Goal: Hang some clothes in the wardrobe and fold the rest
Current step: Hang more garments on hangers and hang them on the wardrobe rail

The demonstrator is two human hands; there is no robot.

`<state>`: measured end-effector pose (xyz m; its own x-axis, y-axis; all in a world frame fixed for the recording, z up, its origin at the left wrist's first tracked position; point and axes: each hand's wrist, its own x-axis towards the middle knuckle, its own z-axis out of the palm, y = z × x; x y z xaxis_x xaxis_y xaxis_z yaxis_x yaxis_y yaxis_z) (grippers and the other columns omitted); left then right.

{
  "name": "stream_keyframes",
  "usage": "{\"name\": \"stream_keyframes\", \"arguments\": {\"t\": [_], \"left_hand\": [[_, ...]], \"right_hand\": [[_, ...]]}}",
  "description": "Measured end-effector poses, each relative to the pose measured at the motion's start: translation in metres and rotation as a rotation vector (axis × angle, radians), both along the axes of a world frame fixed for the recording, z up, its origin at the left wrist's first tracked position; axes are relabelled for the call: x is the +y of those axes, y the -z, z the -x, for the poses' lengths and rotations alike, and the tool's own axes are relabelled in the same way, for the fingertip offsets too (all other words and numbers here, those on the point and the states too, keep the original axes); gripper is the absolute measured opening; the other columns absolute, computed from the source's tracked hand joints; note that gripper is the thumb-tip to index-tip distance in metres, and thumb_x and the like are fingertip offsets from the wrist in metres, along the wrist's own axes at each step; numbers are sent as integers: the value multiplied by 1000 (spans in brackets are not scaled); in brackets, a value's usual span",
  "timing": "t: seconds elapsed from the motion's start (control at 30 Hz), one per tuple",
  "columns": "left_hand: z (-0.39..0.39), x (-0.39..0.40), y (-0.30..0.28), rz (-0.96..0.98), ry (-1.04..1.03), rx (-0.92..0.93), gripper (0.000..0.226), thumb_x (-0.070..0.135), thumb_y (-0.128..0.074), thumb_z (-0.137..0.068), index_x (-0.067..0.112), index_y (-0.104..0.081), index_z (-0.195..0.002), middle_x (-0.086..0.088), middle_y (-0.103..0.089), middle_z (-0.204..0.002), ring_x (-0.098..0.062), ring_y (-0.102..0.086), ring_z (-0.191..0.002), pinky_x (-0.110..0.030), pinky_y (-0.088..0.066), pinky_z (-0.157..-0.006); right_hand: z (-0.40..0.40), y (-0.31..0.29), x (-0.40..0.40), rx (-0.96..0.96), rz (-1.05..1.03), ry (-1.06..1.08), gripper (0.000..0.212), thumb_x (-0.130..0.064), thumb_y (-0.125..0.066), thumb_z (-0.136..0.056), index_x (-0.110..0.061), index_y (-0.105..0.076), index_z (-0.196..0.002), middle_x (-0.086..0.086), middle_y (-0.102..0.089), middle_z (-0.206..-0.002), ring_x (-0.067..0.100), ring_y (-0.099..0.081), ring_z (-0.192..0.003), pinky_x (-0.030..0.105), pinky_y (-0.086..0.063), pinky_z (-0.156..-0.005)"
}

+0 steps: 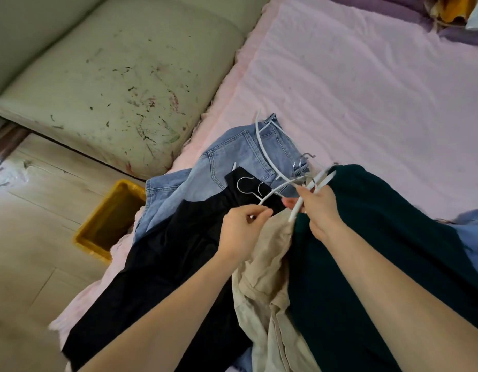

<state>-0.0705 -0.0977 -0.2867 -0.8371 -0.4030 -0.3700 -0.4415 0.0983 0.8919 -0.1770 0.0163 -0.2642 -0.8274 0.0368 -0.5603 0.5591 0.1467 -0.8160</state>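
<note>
Hangers in both hands (tangled)

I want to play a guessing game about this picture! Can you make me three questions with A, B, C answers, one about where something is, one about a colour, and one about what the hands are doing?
1. Where is the yellow bin?
A. On the floor beside the bed
B. On top of the pink sheet
C. On the sofa cushion

2. What colour is the garment under the right hand?
A. Bright red
B. Dark green
C. White

3. What are the two hands doing?
A. Resting flat on the bed
B. Folding the jeans
C. Holding white hangers

Answers:
1. A, the bin stands on the wooden floor next to the bed's edge.
2. B, the dark green garment lies under that hand.
3. C, the right hand grips the white hangers and the left hand pinches one end, while the jeans lie untouched.
</note>
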Motion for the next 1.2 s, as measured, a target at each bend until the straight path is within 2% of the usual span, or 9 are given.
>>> {"name": "stream_keyframes", "arguments": {"t": [0.1,0.13,0.2,0.3,0.47,0.57,0.73,1.07,1.2], "left_hand": [[22,-17,21,134,30,-177,14,23,-63,-89,16,-71,-97,5,-68,-93,-11,-62,-89,-23,-47,-82],[29,-19,27,160,79,-241,10,22,-61,-90,18,-67,-85,4,-65,-85,-15,-60,-84,-24,-46,-77],[43,-15,42,197,155,-337,33,21,-56,-92,18,-45,-61,4,-48,-63,-18,-49,-65,-25,-38,-59],[54,-8,55,172,188,-439,36,22,-53,-92,12,-40,-60,-1,-45,-60,-20,-45,-59,-26,-36,-55],[64,9,48,-35,135,-326,34,19,-56,-94,6,-46,-64,-2,-37,-55,-15,-35,-50,-25,-35,-52],[65,20,13,-246,189,-191,25,17,-55,-96,2,-67,-81,1,-43,-55,-10,-38,-44,-21,-41,-47],[59,33,-38,-466,131,-216,28,16,-45,-101,9,-58,-78,0,-46,-62,-5,-29,-38,-15,-24,-37],[23,160,-200,-439,349,-133,33,7,-35,-103,12,-53,-75,-2,-44,-61,0,-32,-26,-10,-23,-32],[-2,228,-254,-384,452,-65,33,9,-36,-102,12,-54,-74,-1,-47,-61,-1,-33,-29,-12,-23,-32]], "right_hand": [[-3,8,13,13,-53,-56,7,-3,-48,-98,1,-53,-97,20,-54,-76,8,-58,-39,19,-50,-44],[-3,9,15,29,-45,-50,9,-3,-48,-98,2,-55,-94,19,-55,-74,8,-57,-39,18,-47,-43],[-4,12,23,59,-17,-22,11,-2,-47,-98,4,-56,-97,16,-56,-69,9,-56,-42,19,-45,-43],[-8,10,29,74,21,-4,13,-4,-48,-98,1,-58,-89,11,-59,-65,11,-58,-45,20,-48,-46],[-12,1,47,57,39,8,26,-5,-47,-99,-4,-52,-73,5,-59,-55,17,-64,-49,26,-57,-54],[-15,-8,63,24,17,55,27,-7,-46,-99,-5,-48,-71,5,-54,-52,19,-64,-48,27,-58,-54],[-27,-46,102,27,37,116,21,-9,-45,-100,-7,-49,-80,5,-50,-60,14,-57,-47,23,-51,-49],[-80,-187,205,132,98,320,25,-11,-48,-99,-7,-50,-75,3,-52,-44,13,-55,-38,23,-51,-43],[-123,-240,279,138,120,439,20,-16,-50,-99,-8,-47,-81,14,-50,-58,16,-57,-38,25,-52,-40]]}}
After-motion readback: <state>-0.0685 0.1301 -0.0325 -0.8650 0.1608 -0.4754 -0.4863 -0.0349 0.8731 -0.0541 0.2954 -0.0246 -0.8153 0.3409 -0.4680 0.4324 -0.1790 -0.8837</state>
